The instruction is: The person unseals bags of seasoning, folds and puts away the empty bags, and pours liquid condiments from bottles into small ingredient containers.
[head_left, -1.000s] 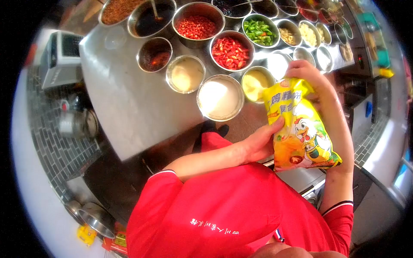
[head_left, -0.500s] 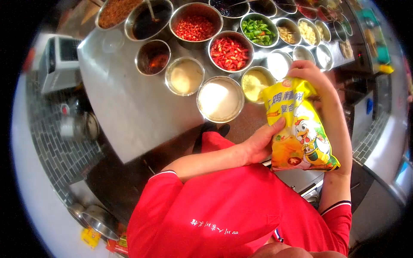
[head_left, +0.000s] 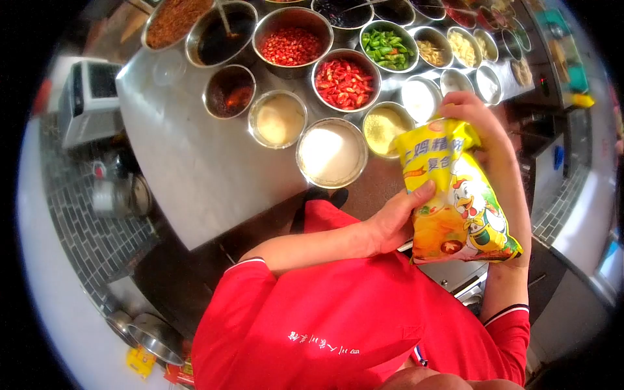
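A yellow bag of chicken seasoning (head_left: 465,195), printed with a cartoon chicken, is held at a tilt in front of my chest. My left hand (head_left: 398,218) grips its side, thumb on the front and fingers hidden behind. At the top edge my right hand (head_left: 469,112) is closed on the bag, its wrist passing behind. Closest to the bag's top stands a bowl of yellow granules (head_left: 385,129). Left of that sit a bowl of white powder (head_left: 331,154) and a bowl of pale beige seasoning (head_left: 278,119).
The steel counter (head_left: 188,162) carries several metal bowls, including chopped red chilies (head_left: 344,81), green peppers (head_left: 389,47) and dark sauce (head_left: 224,39) with a ladle. A boxy white appliance (head_left: 91,91) stands at left. Metal pans (head_left: 156,338) lie at lower left.
The bag has shifted slightly down and right, both hands keeping hold of it. The bowls appear nearly unchanged, apart from a slight camera shift.
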The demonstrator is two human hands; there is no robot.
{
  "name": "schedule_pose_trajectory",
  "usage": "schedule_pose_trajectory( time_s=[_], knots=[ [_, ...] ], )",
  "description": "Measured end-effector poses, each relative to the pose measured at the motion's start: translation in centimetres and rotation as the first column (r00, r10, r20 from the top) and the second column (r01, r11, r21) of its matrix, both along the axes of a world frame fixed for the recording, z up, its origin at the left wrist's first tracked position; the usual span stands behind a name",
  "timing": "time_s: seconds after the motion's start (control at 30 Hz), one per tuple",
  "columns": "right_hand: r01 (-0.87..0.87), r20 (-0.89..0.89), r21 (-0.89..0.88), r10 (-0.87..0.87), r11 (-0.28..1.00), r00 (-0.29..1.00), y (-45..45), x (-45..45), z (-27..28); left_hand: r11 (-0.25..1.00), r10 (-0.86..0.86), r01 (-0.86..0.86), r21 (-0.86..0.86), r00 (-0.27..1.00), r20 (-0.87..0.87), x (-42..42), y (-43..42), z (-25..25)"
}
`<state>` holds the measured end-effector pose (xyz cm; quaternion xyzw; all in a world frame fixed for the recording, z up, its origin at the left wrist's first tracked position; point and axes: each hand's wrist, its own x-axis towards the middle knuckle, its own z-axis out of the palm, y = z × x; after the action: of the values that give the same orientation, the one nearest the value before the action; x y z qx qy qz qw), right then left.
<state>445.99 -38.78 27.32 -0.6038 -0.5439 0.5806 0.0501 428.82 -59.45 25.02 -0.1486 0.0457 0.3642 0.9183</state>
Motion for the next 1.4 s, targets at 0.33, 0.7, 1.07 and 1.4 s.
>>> schedule_pose_trajectory(
  time_s=[0.33,0.7,1.07,1.4],
  knots=[
    [-0.013,0.066,0.055,0.009,0.998,0.998,-0.1,0.6,-0.7,0.999,-0.013,0.012,-0.040,1.000,-0.017,0.3,0.0,-0.5],
    [0.001,0.080,0.063,-0.006,0.998,0.997,-0.8,0.5,-1.3,0.999,-0.031,0.028,-0.038,0.997,-0.068,0.2,-0.3,-0.5],
    [-0.033,0.108,0.033,0.029,0.999,0.994,0.0,1.4,-1.3,0.994,-0.040,0.040,-0.097,0.999,-0.001,-1.0,-0.1,0.2],
    [-0.098,0.038,-0.002,0.098,0.995,0.994,1.2,1.5,-0.9,0.999,-0.028,0.026,-0.028,0.997,-0.072,-0.5,-0.1,0.3]
  ],
)
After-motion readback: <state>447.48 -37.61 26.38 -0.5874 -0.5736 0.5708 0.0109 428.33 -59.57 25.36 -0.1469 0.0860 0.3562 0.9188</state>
